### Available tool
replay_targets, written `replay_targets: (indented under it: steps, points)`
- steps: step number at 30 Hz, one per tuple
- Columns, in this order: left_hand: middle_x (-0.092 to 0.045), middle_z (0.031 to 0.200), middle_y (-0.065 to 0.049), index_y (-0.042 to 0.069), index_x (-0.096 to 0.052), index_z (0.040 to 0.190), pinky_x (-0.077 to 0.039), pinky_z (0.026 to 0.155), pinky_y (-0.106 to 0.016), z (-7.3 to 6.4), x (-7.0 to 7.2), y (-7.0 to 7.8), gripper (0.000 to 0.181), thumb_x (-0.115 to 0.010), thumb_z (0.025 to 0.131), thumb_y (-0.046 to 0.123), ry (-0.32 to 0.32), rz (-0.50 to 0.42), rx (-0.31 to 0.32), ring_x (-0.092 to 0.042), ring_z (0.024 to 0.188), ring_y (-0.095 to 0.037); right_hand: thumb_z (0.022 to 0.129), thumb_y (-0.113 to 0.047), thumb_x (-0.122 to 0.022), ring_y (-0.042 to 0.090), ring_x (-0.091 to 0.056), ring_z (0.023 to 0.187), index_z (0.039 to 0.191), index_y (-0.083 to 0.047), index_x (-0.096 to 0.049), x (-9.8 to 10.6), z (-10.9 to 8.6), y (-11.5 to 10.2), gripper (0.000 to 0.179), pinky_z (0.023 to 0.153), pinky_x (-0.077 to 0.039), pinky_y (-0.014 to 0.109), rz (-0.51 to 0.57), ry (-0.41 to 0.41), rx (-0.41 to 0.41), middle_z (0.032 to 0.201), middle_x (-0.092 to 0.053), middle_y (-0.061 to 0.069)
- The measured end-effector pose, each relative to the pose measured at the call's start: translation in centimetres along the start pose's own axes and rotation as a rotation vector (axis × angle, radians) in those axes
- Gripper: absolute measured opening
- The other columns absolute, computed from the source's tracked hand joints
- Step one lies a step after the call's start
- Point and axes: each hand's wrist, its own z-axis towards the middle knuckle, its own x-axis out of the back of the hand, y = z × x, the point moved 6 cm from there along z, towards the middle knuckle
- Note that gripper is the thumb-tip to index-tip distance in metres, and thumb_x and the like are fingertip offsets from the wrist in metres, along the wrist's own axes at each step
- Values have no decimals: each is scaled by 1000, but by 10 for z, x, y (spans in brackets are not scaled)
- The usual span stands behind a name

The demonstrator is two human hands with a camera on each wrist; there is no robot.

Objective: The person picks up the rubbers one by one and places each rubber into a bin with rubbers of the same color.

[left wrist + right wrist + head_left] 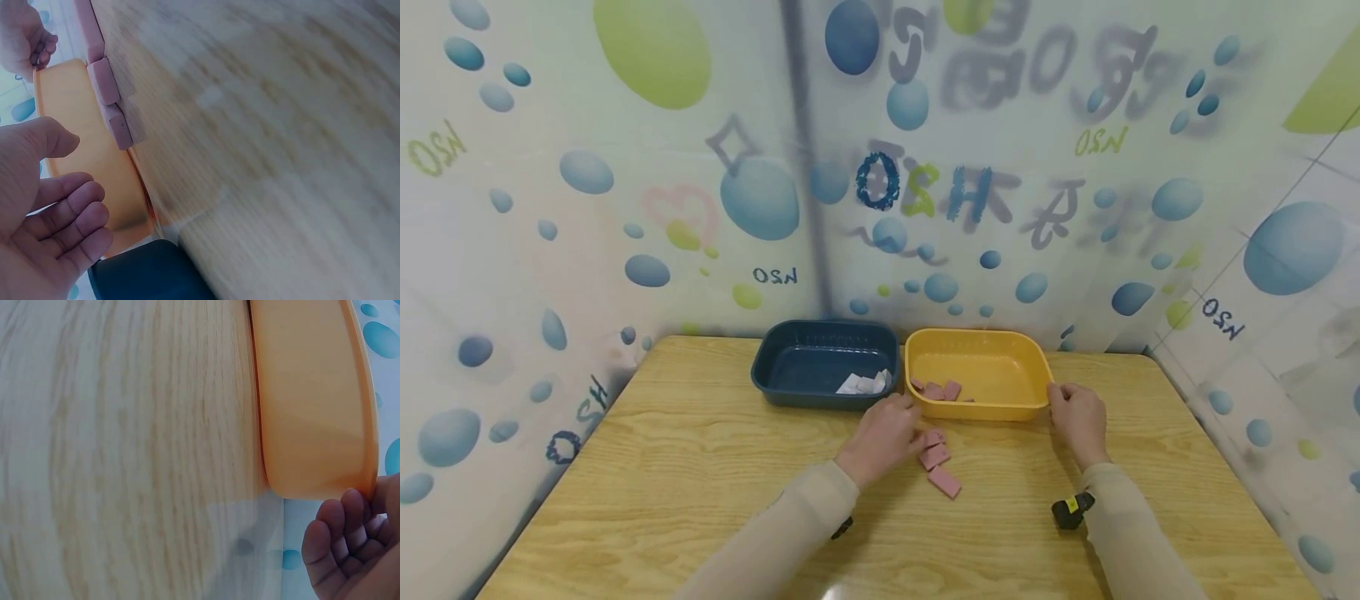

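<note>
My right hand (1078, 419) pinches the right end of a yellow plastic tray (981, 411); in the right wrist view its thumb and curled fingers (334, 515) meet at the rim. The left hand (880, 437) hovers by the tray's front left corner, close to the blue tray. Its thumb stands apart from loosely bent fingers (87, 206), and nothing shows between them. Just right of it, several pink rectangular blocks (944, 482) lie in a short line on the table. More pink blocks (952, 390) sit inside the yellow tray, at its left end.
A dark blue tray (790, 398) stands left of the yellow one, with several white blocks (865, 385) in its right front corner. Both trays are near the back edge of the wooden table (700, 467). Behind rises a patterned curtain (880, 275).
</note>
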Motion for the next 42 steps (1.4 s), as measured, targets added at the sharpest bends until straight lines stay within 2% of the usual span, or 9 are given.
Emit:
replay_targets:
  steps: [11,21,28,34,42]
  points:
    - [-58,76,1,12,-66,73,-48,67,-27,-1,0,2,24,-80,87,25,-10,-9,-7,-56,73,-16,106,-27,-47,20,-52,64,84,1,-66,0,0,0,41,54,-40,28,-1,-11,-10,67,-61,5]
    - [-57,75,1,10,-67,74,-50,70,-26,3,-8,4,19,-77,88,18,-119,-50,-6,-57,76,-15,106,-26,-48,20,-52,65,79,-1,-63,-1,0,1,40,54,-39,28,-5,-3,-9,68,-62,6]
    - [-60,76,-1,10,-68,72,-51,71,-27,4,-11,5,20,-76,89,16,-131,-51,-14,-59,78,-17,106,-26,-48,20,-52,64,77,-1,-62,0,0,0,41,55,-39,29,-2,-4,0,66,-60,5]
    - [-61,76,-1,9,-72,75,-50,69,-27,4,-13,6,17,-77,89,18,-143,-43,-21,-58,76,-16,106,-26,-48,21,-53,67,84,2,-66,-1,0,1,41,57,-40,29,-7,-12,-4,68,-61,6]
    - [-62,78,-1,9,-75,80,-51,71,-27,6,-18,6,15,-76,92,18,-176,-54,1,-58,77,-16,107,-27,-48,20,-53,64,82,1,-64,-1,0,2,40,55,-41,29,5,-24,-16,67,-60,5]
